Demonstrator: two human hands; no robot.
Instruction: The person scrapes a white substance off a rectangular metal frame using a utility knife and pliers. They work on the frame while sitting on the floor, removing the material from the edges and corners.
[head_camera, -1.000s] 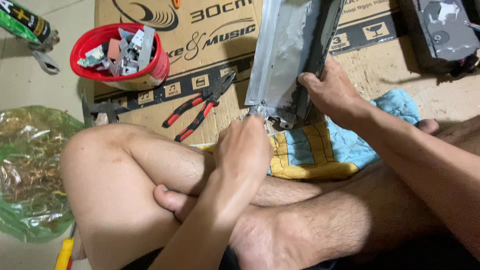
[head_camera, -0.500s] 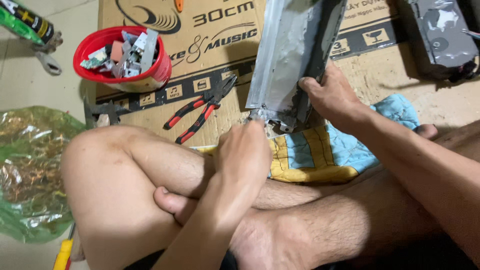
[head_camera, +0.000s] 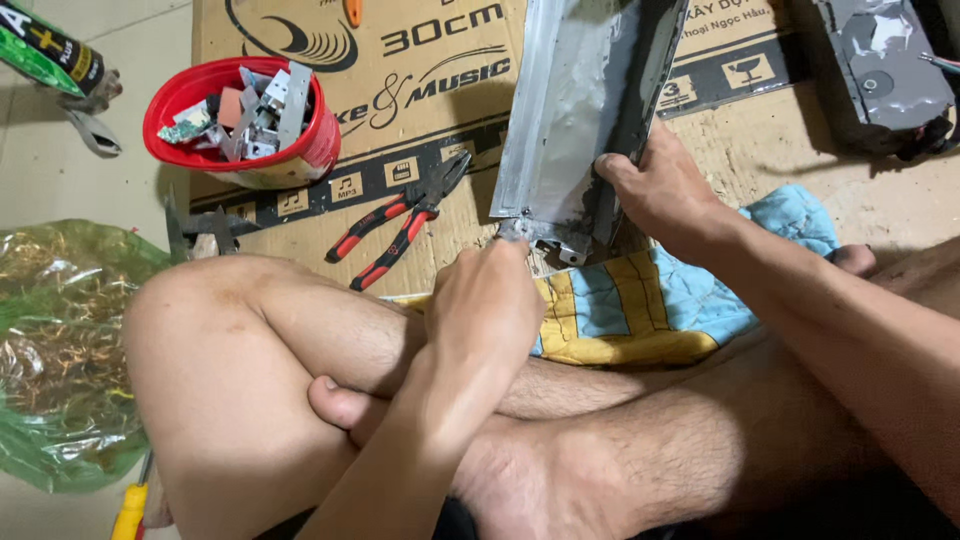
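— Nearest you, your left hand (head_camera: 490, 300) is curled shut, fingertips pinched on something small at the bottom corner of the metal panel (head_camera: 580, 110); what it pinches I can't tell.

— And my right?

— Your right hand (head_camera: 655, 185) is wrapped around the panel's dark right edge, low down, holding it tilted up from the patchwork cloth (head_camera: 650, 300) over the cardboard sheet (head_camera: 420, 120).

— What could go wrong?

— As I judge it, that sheet edge looks thin and raw. If your left fingers slip off the corner, they could drag along it, and your bare knee sits just beside. A loosened right grip would let the panel tip toward your legs.

— What else is around, counted?

— One pair of red-handled pliers (head_camera: 395, 225) just left of the panel. One red bowl (head_camera: 240, 120) of metal scraps beyond it. One clear plastic bag (head_camera: 60, 350) of wire at your left. One yellow-handled screwdriver (head_camera: 130, 510) by your thigh. Farthest, one dark box (head_camera: 885, 70) at top right.
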